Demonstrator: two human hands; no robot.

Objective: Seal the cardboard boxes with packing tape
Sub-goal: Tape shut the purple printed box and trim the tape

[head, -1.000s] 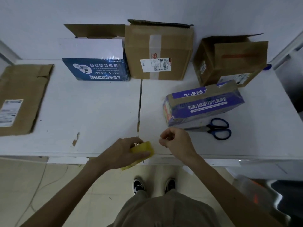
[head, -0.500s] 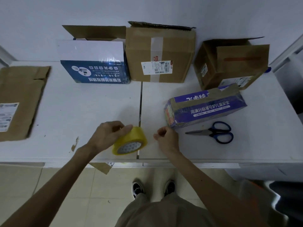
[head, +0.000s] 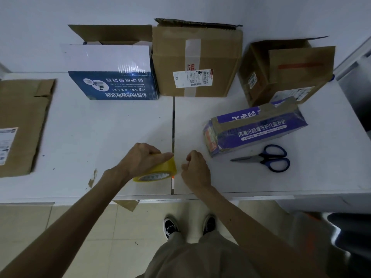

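My left hand grips a yellow roll of packing tape just above the white table, near its front edge. My right hand is curled beside the roll, fingertips pinched together as if on the clear tape end; the tape itself is too faint to see. A purple box lies on its side to the right. Along the wall stand a blue-and-white box with open flaps, a brown box with a tape strip and label, and an open brown box.
Blue-handled scissors lie in front of the purple box. A flattened cardboard sheet covers the table's left end. A seam splits the tabletop. My shoes show on the tiled floor below.
Both hands have moved forward from the table's front edge onto the tabletop, carrying the tape roll. The roll is now tilted with its core facing me.
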